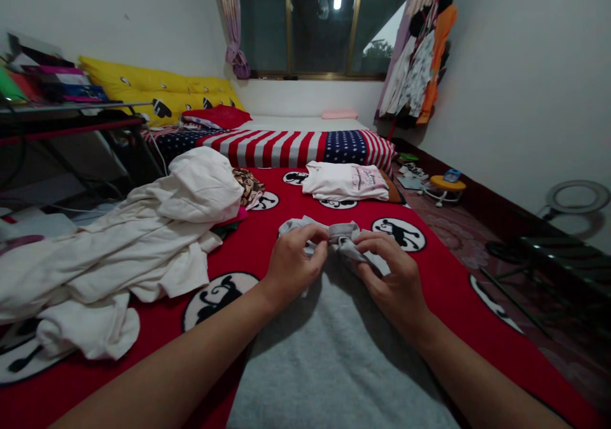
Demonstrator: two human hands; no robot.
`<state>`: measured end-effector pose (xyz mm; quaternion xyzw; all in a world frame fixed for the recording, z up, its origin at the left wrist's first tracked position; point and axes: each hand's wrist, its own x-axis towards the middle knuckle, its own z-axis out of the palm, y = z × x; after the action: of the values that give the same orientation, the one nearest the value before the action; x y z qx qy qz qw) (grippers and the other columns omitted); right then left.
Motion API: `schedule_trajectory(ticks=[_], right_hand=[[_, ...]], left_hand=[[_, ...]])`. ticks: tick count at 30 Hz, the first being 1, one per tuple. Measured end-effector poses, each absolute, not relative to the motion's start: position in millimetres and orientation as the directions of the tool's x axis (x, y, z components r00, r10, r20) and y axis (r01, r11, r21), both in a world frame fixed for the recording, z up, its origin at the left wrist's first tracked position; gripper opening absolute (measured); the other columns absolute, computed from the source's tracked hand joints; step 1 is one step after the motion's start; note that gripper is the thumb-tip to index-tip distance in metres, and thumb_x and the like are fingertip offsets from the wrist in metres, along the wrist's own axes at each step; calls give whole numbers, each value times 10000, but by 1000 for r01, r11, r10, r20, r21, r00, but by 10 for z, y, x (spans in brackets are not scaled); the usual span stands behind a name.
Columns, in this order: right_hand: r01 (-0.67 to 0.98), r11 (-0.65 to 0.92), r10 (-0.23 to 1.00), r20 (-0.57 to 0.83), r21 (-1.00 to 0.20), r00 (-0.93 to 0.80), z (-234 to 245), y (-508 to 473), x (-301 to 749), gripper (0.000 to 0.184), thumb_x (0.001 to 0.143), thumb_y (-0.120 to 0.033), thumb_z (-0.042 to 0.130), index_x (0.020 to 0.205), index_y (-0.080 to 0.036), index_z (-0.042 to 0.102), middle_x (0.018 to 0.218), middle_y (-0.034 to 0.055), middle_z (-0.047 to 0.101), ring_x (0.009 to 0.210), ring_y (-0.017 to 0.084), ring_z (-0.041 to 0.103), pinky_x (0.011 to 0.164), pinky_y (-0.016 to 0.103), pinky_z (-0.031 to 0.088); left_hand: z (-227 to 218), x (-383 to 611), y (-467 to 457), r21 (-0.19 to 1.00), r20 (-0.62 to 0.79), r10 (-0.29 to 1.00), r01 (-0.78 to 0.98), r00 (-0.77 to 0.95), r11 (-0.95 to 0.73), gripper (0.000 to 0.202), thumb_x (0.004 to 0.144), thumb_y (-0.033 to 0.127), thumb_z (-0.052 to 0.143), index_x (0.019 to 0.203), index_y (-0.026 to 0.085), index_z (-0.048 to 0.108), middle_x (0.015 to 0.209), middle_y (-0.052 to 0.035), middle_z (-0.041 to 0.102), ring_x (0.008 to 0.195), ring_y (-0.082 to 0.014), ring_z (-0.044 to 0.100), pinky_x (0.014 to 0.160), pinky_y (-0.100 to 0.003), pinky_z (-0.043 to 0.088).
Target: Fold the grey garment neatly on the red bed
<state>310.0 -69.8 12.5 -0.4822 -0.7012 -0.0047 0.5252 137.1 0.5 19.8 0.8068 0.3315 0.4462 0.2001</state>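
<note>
A light grey shirt [341, 346] lies spread lengthwise on the red bedcover, its near end running out of view at the bottom. My left hand [298, 257] is closed in a pinch on the bunched cloth at its far end, left of the collar-like band [342, 232]. On the other side of that band, my right hand [394, 276] pinches the same cloth between thumb and fingers. Beyond the hands lies a folded white and pink T-shirt [346, 181]. To the left, a cream hooded garment [157, 225] is heaped loosely.
The red bedcover [429, 327] has round black-and-white patches. A brown patterned cloth [248, 187] lies beside the cream garment. Farther back is a bed with a stars-and-stripes cover [281, 147]. A cluttered desk [71, 120] stands left; a yellow stool [447, 184] and dark bench [563, 257] stand right.
</note>
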Motion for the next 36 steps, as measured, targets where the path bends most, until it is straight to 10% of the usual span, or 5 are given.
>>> schedule_trajectory(ticks=[9, 17, 26, 30, 36], right_hand=[[671, 608, 627, 775, -424, -79, 101, -705, 3083, 239, 840, -60, 529, 961, -244, 618, 951, 55, 592, 910, 186, 591, 806, 343, 494], [587, 362, 776, 583, -724, 240, 117, -709, 3138, 100, 824, -142, 495, 836, -209, 567, 791, 18, 609, 725, 165, 592, 649, 276, 451], [322, 220, 901, 318, -921, 295, 140, -565, 3180, 229, 760, -352, 645, 931, -202, 618, 788, 22, 673, 663, 177, 623, 580, 266, 475], [207, 88, 779, 197, -974, 595, -14, -402, 3661, 312, 697, -427, 665, 900, -196, 617, 788, 52, 686, 651, 210, 626, 578, 318, 494], [598, 23, 693, 444, -801, 568, 4, -419, 3878, 386, 684, -349, 668, 1023, -173, 614, 1079, 123, 642, 869, 239, 637, 717, 369, 510]], left_hand=[[178, 1357, 12, 485, 630, 613, 375, 477, -790, 129, 841, 245, 613, 929, 220, 704, 933, -52, 706, 923, -209, 630, 838, -336, 475], [289, 1324, 130, 947, 295, 813, -42, 502, -318, 103, 745, 230, 555, 679, 168, 604, 880, -56, 692, 870, -196, 635, 744, -286, 494], [325, 1389, 73, 925, 377, 765, -167, 523, -342, 233, 822, 297, 603, 1011, 162, 611, 993, -72, 704, 927, -182, 652, 811, -273, 493], [331, 1221, 261, 824, 454, 827, 198, 332, -531, 233, 841, 328, 579, 1004, 174, 645, 945, -62, 712, 838, -172, 652, 703, -247, 473], [372, 874, 588, 519, 318, 905, 748, 282, -415, 398, 854, 477, 501, 631, 196, 673, 651, -52, 676, 626, -182, 599, 594, -267, 388]])
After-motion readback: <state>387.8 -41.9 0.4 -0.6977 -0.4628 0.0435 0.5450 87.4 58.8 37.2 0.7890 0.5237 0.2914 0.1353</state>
